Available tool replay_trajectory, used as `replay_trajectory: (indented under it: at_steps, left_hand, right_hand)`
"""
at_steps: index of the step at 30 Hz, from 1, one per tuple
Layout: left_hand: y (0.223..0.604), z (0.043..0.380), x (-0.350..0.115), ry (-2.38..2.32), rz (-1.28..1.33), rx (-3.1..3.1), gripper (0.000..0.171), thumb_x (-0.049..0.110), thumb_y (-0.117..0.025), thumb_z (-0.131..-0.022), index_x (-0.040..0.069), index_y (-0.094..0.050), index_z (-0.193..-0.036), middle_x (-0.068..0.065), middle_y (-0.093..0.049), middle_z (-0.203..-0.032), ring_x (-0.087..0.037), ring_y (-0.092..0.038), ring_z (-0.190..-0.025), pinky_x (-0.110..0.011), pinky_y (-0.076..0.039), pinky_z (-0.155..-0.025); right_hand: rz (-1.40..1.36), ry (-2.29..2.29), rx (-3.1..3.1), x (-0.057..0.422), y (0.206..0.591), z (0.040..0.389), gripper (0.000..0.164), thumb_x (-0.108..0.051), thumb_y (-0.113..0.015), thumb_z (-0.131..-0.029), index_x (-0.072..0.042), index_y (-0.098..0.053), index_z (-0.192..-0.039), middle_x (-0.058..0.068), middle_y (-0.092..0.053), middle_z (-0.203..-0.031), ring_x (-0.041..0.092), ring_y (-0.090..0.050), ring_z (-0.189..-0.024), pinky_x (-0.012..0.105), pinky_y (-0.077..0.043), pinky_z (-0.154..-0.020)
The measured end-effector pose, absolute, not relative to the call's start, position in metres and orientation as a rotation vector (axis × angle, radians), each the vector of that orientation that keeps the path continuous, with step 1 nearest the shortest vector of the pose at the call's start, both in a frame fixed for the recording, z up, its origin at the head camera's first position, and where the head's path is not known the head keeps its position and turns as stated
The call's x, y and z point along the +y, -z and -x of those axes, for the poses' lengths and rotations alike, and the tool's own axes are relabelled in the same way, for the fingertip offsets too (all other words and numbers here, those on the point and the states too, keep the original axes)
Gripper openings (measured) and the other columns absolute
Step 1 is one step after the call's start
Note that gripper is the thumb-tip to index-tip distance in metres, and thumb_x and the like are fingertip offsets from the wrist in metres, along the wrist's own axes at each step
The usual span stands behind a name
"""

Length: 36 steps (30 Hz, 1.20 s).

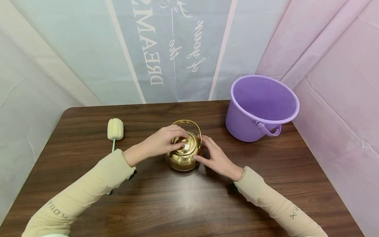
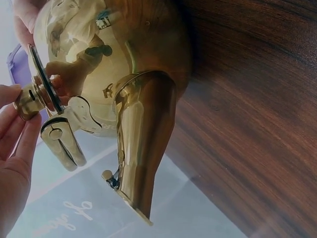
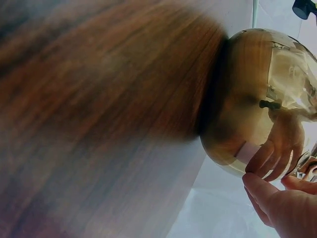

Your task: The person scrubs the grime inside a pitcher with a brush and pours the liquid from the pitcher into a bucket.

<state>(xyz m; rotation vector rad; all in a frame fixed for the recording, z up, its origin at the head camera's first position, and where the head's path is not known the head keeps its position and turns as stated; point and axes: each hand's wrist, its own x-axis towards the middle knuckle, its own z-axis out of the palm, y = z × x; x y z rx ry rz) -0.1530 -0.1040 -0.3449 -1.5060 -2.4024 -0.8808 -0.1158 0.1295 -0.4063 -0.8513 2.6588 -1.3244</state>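
A shiny brass kettle (image 1: 182,162) with a raised loop handle (image 1: 189,121) stands on the table. My left hand (image 1: 161,141) reaches over it and pinches the knob (image 2: 28,103) of its lid between thumb and fingers. The lid (image 2: 45,82) is at the kettle's mouth; whether it is fully seated I cannot tell. In the left wrist view the spout (image 2: 146,144) shows, with a small flap at its tip. My right hand (image 1: 217,159) holds the kettle's right side, thumb at the front and fingers farther back. Its fingertips (image 3: 252,181) touch the round body.
A purple bucket (image 1: 244,123) stands at the back right, its handle hanging toward the front. On the left lies a sponge brush (image 1: 115,129) with a thin green handle, partly hidden by my left sleeve. Fabric walls (image 1: 177,89) rise behind and beside the dark wooden table (image 1: 189,204).
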Motion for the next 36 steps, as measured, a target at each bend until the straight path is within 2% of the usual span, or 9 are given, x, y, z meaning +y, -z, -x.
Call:
replay_trajectory:
  at_steps: [36]
  left_hand:
    - [0.326, 0.162, -0.107, 0.888, 1.466, -2.298, 0.022, 0.004, -0.069, -0.076, 0.001, -0.065, -0.098, -0.008, -0.065, -0.099, -0.02, -0.059, -0.096, -0.028, -0.046, -0.085]
  right_hand:
    - [0.876, 1.293, 2.696, 0.13, 0.407, 0.115, 0.063, -0.036, -0.063, -0.083, -0.015, -0.036, -0.136, 0.001, -0.038, -0.135, 0.014, -0.04, -0.121, 0.035, -0.039, -0.094]
